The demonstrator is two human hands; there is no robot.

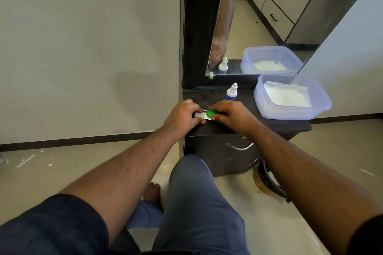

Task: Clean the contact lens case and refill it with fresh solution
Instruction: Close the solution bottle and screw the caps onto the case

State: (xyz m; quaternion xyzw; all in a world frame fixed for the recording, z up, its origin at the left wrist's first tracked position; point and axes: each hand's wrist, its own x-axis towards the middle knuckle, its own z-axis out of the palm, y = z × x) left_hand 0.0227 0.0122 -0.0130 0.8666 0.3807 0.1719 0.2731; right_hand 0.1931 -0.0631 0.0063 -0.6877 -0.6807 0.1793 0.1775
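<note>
A white contact lens case point(200, 116) lies on the low black cabinet top point(244, 118) near its front left corner. My left hand point(182, 116) grips the case's white left side. My right hand point(232, 115) pinches the green cap point(211, 113) on the case's right side between thumb and fingers. A small solution bottle point(231, 92) with a blue label and white nozzle stands upright just behind my hands. Most of the case is hidden under my fingers.
A translucent plastic box point(323, 103) holding white tissues sits at the right of the cabinet top. A mirror point(269, 16) stands behind. The cabinet has a drawer with a metal handle point(239, 147). A wall is at the left; my knee is below.
</note>
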